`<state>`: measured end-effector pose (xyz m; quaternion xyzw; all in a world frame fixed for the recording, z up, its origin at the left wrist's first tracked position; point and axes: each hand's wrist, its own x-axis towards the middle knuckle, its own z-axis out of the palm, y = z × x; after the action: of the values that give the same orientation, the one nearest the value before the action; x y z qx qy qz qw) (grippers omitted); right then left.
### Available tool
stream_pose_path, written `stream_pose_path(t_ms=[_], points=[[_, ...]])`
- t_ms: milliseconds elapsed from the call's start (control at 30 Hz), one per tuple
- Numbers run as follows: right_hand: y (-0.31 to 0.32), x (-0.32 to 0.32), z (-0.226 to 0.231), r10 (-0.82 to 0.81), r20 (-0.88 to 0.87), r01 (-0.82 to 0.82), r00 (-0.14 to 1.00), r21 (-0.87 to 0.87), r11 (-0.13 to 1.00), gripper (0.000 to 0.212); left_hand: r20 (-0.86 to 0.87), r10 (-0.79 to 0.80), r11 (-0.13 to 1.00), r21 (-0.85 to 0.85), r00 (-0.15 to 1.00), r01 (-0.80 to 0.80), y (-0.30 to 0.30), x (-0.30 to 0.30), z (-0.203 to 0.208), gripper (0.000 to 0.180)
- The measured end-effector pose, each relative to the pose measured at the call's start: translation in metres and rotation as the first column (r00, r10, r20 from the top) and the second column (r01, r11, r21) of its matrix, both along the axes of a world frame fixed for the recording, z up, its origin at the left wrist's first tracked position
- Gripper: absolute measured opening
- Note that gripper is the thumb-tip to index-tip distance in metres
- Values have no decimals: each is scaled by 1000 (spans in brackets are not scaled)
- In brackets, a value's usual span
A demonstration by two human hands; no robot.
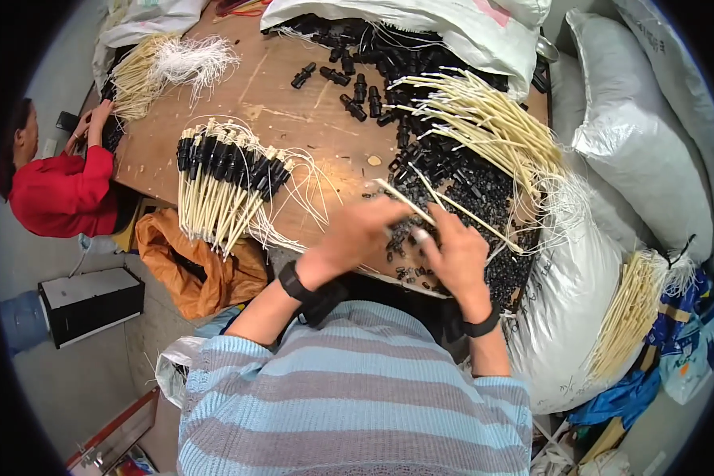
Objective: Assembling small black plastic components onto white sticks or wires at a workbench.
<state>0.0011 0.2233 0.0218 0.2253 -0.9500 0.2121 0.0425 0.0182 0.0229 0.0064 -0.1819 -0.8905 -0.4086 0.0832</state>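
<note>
Over the table's near edge, my right hand [456, 250] is closed on a thin cream stick [404, 201], which slants up to the left. Something pale covers the thumb tip. Close by on the left, my left hand [361, 234] is smeared by motion; its fingers seem curled, but whether they hold anything is unclear. Two more cream sticks lie just beyond my right hand, one of them a longer stick [484, 224] pointing right. Small black plastic parts [496, 266] are heaped under and around that hand. A bundle of cream sticks with black fittings [234, 170] lies to the left.
Loose cream sticks with white strings [484, 119] lie at the right, beside larger black fittings [361, 89]. White sacks [627, 119] crowd the right side. A co-worker in a red top [59, 190] sits at the left, near another stick bundle [139, 75]. An orange bag [202, 274] stands below the table.
</note>
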Motion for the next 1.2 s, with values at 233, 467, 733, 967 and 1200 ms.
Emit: stream_pose_path(t_ms=[233, 467, 733, 967, 1200], points=[[20, 3, -13, 157, 191, -109, 969, -240, 964, 17, 371, 30, 963, 239, 928, -127, -41, 1, -21, 45], [1, 4, -13, 291, -49, -291, 955, 11, 957, 25, 73, -150, 987, 66, 986, 146, -27, -3, -25, 36], [8, -6, 1, 100, 131, -81, 986, -142, 987, 34, -113, -126, 987, -117, 986, 113, -16, 3, -13, 36], [54, -10, -25, 384, 470, 456, 795, -880, 134, 11, 63, 285, 952, -139, 957, -274, -52, 5, -40, 32], [-40, 12, -23, 271, 37, -264, 962, -134, 955, 25, 625, 52, 810, 430, 779, -400, -16, 6, -28, 26]])
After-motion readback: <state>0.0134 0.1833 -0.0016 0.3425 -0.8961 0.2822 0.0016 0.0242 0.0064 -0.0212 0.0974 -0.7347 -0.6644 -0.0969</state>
